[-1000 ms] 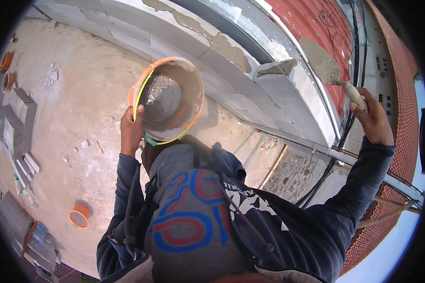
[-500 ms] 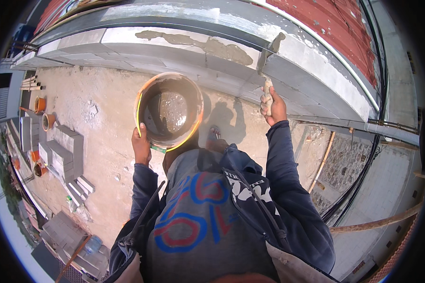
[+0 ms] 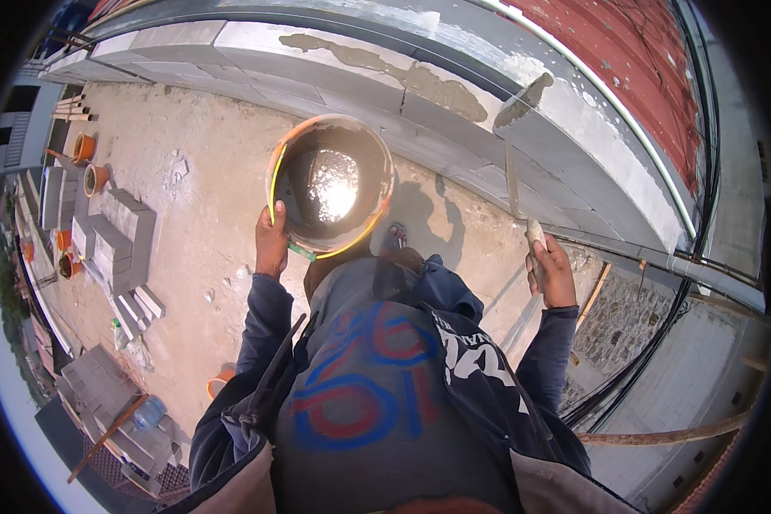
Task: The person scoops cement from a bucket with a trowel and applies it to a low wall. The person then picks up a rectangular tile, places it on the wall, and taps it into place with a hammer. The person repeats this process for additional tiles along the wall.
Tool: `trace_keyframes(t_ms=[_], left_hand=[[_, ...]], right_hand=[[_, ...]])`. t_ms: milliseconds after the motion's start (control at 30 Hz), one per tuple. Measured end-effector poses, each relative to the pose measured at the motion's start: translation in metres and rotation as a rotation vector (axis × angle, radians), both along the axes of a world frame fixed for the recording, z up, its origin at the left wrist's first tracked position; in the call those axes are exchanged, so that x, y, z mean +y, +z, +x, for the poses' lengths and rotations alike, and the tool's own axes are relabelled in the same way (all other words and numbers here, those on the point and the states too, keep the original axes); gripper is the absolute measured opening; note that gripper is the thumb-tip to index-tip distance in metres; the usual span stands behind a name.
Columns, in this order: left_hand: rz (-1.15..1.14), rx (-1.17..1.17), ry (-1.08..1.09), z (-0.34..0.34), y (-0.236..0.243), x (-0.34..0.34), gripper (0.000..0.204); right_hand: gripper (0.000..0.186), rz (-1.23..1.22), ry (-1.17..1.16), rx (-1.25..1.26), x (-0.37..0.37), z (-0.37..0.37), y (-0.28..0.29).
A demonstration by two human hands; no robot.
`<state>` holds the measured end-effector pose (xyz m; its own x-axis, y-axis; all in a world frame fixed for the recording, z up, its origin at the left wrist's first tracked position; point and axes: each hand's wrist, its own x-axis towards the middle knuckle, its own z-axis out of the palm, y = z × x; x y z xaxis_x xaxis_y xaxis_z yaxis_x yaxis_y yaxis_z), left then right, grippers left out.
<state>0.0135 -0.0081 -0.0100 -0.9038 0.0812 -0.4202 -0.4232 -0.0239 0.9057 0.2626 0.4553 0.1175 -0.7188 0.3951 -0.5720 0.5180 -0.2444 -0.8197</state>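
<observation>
Currently, the left hand is clutching the rim of a bucket near the wall, any slip possibly spilling its wet mix, while a trowel near the wall is sitting in the closed right hand.

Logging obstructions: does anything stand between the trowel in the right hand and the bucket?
Nothing visible does: the gap between the trowel in the right hand and the bucket in the left hand looks open, with ground beyond.

The sandy ground bears stacked grey blocks, orange buckets and pale rubble. Along it stands a block wall, its top edge carrying uneven patches of grey mortar.
</observation>
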Motion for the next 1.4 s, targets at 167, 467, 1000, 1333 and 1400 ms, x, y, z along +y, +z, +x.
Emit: trace_keyframes(t_ms=[167,467,1000,1333,1400], left_hand=[[0.063,-0.041,-0.016,-0.003,-0.023,0.002,0.034],[0.306,-0.154,0.087,0.014,-0.027,0.015,0.068],[-0.058,-0.23,0.185,0.048,-0.02,-0.076,0.074],[-0.564,-0.801,0.123,0.338,-0.05,-0.208,0.073],[-0.437,-0.939,0.114,0.376,-0.05,-0.227,0.069]], right_hand=[[0.04,1.253,0.703,0.222,-0.089,-0.1,-0.009],[0.047,1.426,1.213,0.419,-0.223,-0.176,-0.044],[0.013,-0.213,0.575,0.265,-0.208,-0.273,-0.079],[0.036,0.072,0.731,-0.006,-0.3,-0.262,-0.296],[0.049,0.214,0.73,-0.071,-0.294,-0.274,-0.425]])
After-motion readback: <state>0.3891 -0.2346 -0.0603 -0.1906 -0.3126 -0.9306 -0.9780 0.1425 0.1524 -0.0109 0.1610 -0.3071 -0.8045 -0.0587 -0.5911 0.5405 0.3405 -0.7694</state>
